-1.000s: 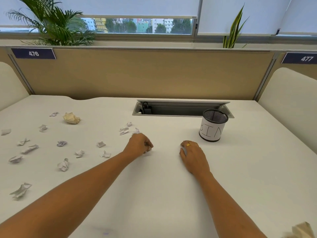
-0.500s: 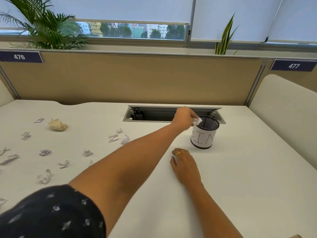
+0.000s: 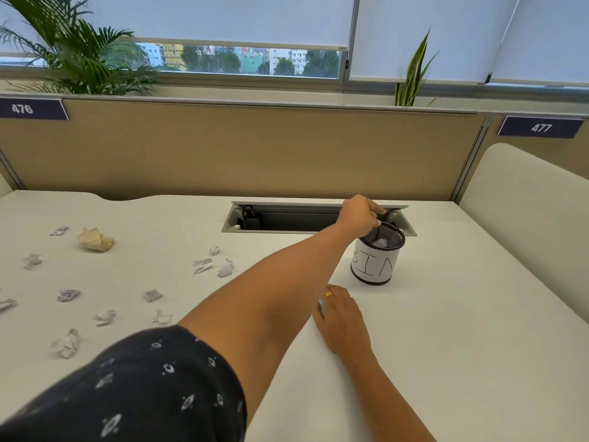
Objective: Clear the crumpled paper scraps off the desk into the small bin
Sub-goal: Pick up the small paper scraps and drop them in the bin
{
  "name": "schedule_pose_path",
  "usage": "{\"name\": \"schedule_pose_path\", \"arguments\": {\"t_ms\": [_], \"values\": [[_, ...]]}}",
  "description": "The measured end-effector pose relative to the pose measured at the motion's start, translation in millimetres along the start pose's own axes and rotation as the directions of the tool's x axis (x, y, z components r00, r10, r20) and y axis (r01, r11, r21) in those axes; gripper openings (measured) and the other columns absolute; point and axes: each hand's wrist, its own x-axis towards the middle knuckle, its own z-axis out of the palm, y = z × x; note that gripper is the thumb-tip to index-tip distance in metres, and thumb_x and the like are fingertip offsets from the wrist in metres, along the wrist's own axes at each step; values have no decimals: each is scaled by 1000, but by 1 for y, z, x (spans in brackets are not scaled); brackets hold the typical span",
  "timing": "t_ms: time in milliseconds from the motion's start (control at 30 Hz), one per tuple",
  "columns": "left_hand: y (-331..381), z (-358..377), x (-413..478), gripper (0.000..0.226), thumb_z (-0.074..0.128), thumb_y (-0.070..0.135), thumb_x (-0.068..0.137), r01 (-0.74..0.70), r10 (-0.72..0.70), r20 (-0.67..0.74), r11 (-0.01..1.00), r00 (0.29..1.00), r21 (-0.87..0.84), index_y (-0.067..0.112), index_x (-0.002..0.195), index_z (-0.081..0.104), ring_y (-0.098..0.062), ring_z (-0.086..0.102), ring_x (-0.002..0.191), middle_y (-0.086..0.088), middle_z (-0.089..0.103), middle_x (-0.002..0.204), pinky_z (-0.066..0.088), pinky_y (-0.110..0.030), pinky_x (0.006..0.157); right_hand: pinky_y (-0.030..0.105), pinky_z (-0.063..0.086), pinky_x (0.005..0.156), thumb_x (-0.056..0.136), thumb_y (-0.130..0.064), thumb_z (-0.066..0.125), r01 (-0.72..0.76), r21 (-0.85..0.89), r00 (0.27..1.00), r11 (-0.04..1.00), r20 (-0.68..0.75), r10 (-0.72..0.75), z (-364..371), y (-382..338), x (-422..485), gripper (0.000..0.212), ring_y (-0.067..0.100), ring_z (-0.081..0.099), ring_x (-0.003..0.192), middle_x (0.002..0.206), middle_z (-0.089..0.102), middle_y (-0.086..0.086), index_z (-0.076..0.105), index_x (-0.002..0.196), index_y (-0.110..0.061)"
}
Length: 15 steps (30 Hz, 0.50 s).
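A small black mesh bin (image 3: 376, 266) with a white label stands on the white desk (image 3: 462, 346), right of centre. A white paper scrap (image 3: 380, 242) lies inside it. My left hand (image 3: 360, 213) hovers over the bin's rim, fingers pointing down and loosened, holding nothing. My right hand (image 3: 342, 317) lies flat on the desk just in front of the bin, a gold ring on one finger. Several crumpled white scraps (image 3: 153, 295) are scattered on the left half of the desk, with a larger yellowish paper ball (image 3: 95, 239) farther back.
A recessed cable tray (image 3: 287, 218) sits open behind the bin. A tan partition (image 3: 255, 148) closes the desk's far edge, with plants behind it. A cream side panel (image 3: 526, 212) stands at the right.
My left hand picked a scrap near the desk's middle, carried it right to the bin and let it go; the scrap now lies inside. My right hand stayed flat.
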Motion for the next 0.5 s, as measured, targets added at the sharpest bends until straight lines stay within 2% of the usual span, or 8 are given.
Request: {"name": "schedule_pose_path", "arguments": {"t_ms": [167,333,433,500], "values": [[-9,-5,-13,27,60,5,85,-38,38,-62,999,997,6,1,112,63,-27,60,108,-19,65,115,47,-35,99,23,37,100,95,-24,41,-6,23,1000,1000,-3,6,-2,-1,0,33,13,47,122,131,55,-2,53,124,-14],[-54,-16,-51,23,54,8,89,-101,121,-172,987,978,122,5,109,65,-23,61,107,-13,67,116,43,-25,93,23,36,101,93,-21,45,-20,39,1000,999,-10,20,-3,-3,0,34,14,46,124,132,54,0,54,124,-12],[-97,-22,-82,22,52,17,91,-41,90,-212,973,973,226,13,110,64,-20,49,121,-7,58,128,34,-28,105,25,39,95,92,-17,45,-17,19,999,1000,-32,18,-4,-6,0,29,18,49,119,127,58,2,57,117,-10],[-126,-33,-101,22,53,20,90,-7,78,-230,955,970,296,16,110,63,-19,42,127,-5,53,133,30,-29,108,26,39,94,92,-15,44,-14,-2,999,1000,-33,14,-3,-7,-1,30,19,50,118,127,58,3,57,117,-9]]}}
